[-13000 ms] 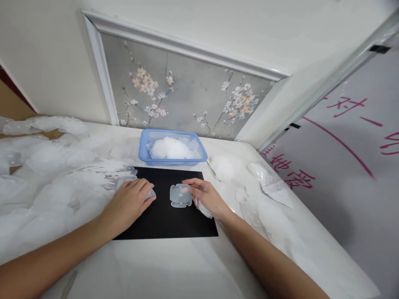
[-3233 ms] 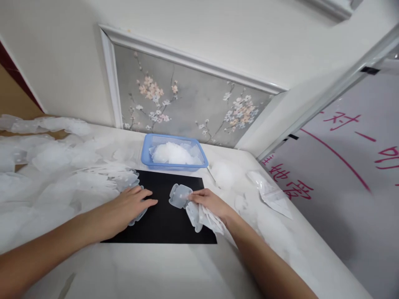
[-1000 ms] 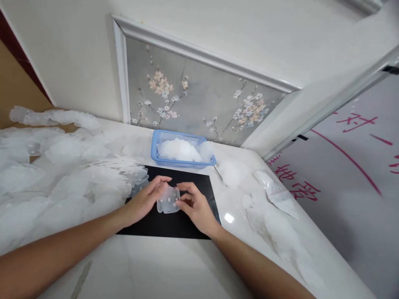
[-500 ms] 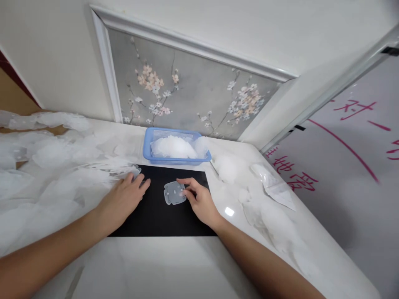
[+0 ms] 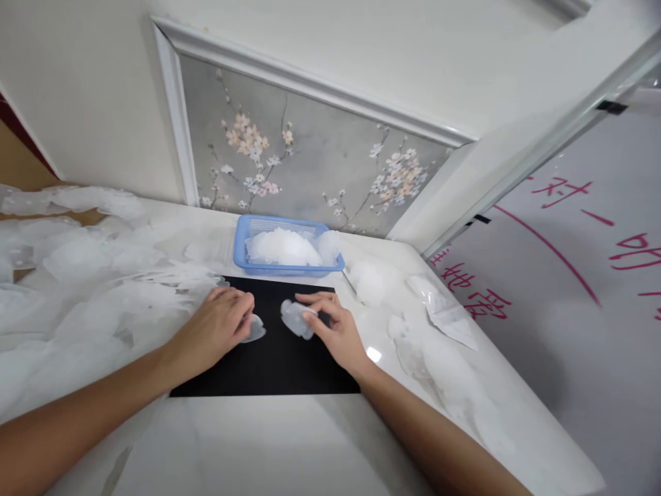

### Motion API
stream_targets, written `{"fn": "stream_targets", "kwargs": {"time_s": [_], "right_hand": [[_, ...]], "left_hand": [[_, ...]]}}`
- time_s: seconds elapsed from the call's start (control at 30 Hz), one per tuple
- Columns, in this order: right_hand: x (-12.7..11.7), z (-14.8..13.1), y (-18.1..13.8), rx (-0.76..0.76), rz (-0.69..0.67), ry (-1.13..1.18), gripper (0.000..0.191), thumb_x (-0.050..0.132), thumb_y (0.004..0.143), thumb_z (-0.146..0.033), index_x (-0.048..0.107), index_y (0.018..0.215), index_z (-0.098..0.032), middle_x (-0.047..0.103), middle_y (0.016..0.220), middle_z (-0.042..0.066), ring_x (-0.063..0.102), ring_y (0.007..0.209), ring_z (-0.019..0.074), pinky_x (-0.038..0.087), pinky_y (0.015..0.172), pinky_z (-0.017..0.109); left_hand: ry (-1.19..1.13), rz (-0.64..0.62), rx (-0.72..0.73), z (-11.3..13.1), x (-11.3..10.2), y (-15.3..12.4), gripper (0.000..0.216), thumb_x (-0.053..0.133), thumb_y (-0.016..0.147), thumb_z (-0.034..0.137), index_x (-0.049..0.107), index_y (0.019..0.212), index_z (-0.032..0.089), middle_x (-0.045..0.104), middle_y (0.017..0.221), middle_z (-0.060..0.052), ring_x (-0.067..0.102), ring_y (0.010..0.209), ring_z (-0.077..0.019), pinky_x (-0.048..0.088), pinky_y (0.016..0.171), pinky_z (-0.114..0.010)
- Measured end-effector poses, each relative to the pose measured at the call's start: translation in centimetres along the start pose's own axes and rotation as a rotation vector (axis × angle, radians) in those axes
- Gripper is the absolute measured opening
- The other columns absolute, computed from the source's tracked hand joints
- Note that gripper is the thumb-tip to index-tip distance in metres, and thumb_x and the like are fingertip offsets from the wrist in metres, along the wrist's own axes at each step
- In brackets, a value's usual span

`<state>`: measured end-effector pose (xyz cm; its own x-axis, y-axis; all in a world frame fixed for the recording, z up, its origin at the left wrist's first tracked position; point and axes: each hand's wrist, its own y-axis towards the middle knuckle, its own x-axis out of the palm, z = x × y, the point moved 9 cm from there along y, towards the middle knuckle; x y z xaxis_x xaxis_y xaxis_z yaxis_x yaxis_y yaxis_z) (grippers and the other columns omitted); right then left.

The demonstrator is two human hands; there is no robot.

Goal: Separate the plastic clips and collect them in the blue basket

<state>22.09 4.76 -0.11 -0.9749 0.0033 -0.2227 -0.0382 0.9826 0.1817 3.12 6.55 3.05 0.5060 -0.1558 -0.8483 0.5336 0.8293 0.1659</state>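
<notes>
My right hand [image 5: 333, 331] pinches a thin translucent plastic piece [image 5: 295, 318] with notched, rounded edges between thumb and fingers. The piece is tilted above a black mat [image 5: 279, 372]. Over the mat's left part, my left hand [image 5: 219, 317] is closed on a similar translucent plastic piece [image 5: 255, 329], which shows beyond the fingertips. The knuckles hide most of it. Beside that hand, a loose heap of the same whitish pieces [image 5: 103, 303] reaches the mat's left edge.
Behind the mat stands a blue basket [image 5: 236, 241] holding more translucent pieces. To the right are further whitish pieces [image 5: 369, 281] and a clear plastic bag [image 5: 444, 313]. A whiteboard [image 5: 547, 275] with red writing borders the table's right side; a flowered wall panel [image 5: 320, 138] rises behind.
My left hand has drawn a plastic piece from the heap's edge onto the mat side. My right hand's piece has tilted from facing me to slanted. The view has shifted slightly.
</notes>
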Motion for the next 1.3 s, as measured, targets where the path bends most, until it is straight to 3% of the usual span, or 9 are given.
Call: {"fn": "stream_targets", "kwargs": {"time_s": [0.1, 0.17, 0.27, 0.4, 0.57, 0.97, 1.1, 1.2, 1.3], "right_hand": [[0.2, 2.1, 0.1, 0.231, -0.006, 0.478, 0.026, 0.075, 0.076, -0.045, 0.059, 0.083, -0.025, 0.072, 0.105, 0.006, 0.065, 0.095, 0.0249, 0.05, 0.085, 0.041], [0.9, 3.4, 0.0, 0.363, -0.051, 0.657, 0.035, 0.081, 0.069, -0.04, 0.061, 0.094, -0.026, 0.071, 0.097, 0.004, 0.066, 0.087, 0.0221, 0.051, 0.08, 0.036], [1.3, 4.6, 0.1, 0.459, -0.101, 0.757, 0.04, 0.082, 0.068, -0.04, 0.064, 0.101, -0.025, 0.071, 0.098, 0.003, 0.066, 0.087, 0.0209, 0.052, 0.082, 0.035], [1.7, 5.0, 0.2, 0.482, -0.161, 0.823, 0.042, 0.075, 0.076, -0.05, 0.065, 0.107, -0.023, 0.072, 0.101, 0.005, 0.067, 0.096, 0.0216, 0.05, 0.091, 0.037], [1.9, 4.7, 0.2, 0.452, -0.194, 0.856, 0.043, 0.073, 0.08, -0.05, 0.066, 0.112, -0.023, 0.073, 0.104, 0.007, 0.067, 0.099, 0.0215, 0.048, 0.092, 0.037], [2.1, 3.5, -0.3, 0.329, -0.266, 0.745, 0.029, 0.077, 0.079, -0.031, 0.071, 0.107, -0.026, 0.072, 0.105, 0.003, 0.064, 0.1, 0.0196, 0.047, 0.094, 0.035], [2.3, 3.5, -0.3, 0.324, -0.284, 0.73, 0.024, 0.074, 0.081, -0.033, 0.072, 0.104, -0.024, 0.072, 0.106, 0.004, 0.064, 0.1, 0.0194, 0.046, 0.094, 0.034], [2.2, 3.6, -0.2, 0.331, -0.268, 0.732, 0.023, 0.073, 0.082, -0.035, 0.073, 0.102, -0.024, 0.072, 0.105, 0.004, 0.064, 0.097, 0.0184, 0.048, 0.091, 0.032], [2.1, 3.8, -0.2, 0.348, -0.244, 0.746, 0.023, 0.072, 0.081, -0.034, 0.074, 0.101, -0.023, 0.072, 0.107, 0.004, 0.065, 0.096, 0.019, 0.048, 0.09, 0.033]], "left_hand": [[-0.469, -0.015, -0.241, -1.3, 1.5, -0.5, 0.02, 0.053, 0.088, 0.036, 0.044, 0.075, 0.023, 0.05, 0.068, 0.004, 0.048, 0.063, -0.0163, 0.038, 0.061, -0.028], [-0.738, -0.012, -0.395, -2.2, 2.7, -1.1, 0.027, 0.056, 0.087, 0.043, 0.042, 0.074, 0.023, 0.043, 0.064, 0.007, 0.043, 0.058, -0.0126, 0.035, 0.055, -0.025], [-1.071, 0.004, -0.571, -3.3, 3.9, -1.5, 0.031, 0.065, 0.083, 0.044, 0.043, 0.077, 0.023, 0.052, 0.069, 0.007, 0.053, 0.065, -0.0124, 0.045, 0.061, -0.024], [-1.304, 0.002, -0.659, -3.5, 4.0, -1.2, 0.026, 0.074, 0.079, 0.031, 0.057, 0.096, 0.022, 0.071, 0.095, -0.002, 0.068, 0.091, -0.0197, 0.055, 0.081, -0.033], [-1.474, 0.004, -0.683, -3.4, 4.0, -0.9, 0.016, 0.057, 0.092, 0.029, 0.065, 0.102, 0.018, 0.073, 0.103, -0.01, 0.069, 0.1, -0.025, 0.057, 0.085, -0.038], [-1.512, -0.101, -0.587, -2.6, 4.4, -0.6, 0.033, 0.049, 0.095, 0.044, 0.065, 0.11, 0.019, 0.071, 0.107, -0.011, 0.065, 0.106, -0.0266, 0.054, 0.091, -0.041], [-1.42, -0.153, -0.515, -2.3, 4.3, -0.8, 0.029, 0.06, 0.084, 0.028, 0.065, 0.112, 0.022, 0.071, 0.108, -0.007, 0.064, 0.105, -0.0243, 0.052, 0.092, -0.038], [-1.231, -0.209, -0.431, -1.9, 4.3, -0.9, 0.057, 0.064, 0.065, 0.01, 0.064, 0.119, 0.024, 0.072, 0.113, -0.004, 0.063, 0.11, -0.0246, 0.046, 0.1, -0.037], [-1.128, -0.258, -0.328, -1.1, 4.4, -0.7, 0.072, 0.063, 0.064, 0.007, 0.057, 0.133, 0.026, 0.07, 0.125, -0.004, 0.059, 0.122, -0.0265, 0.037, 0.11, -0.041]]}}
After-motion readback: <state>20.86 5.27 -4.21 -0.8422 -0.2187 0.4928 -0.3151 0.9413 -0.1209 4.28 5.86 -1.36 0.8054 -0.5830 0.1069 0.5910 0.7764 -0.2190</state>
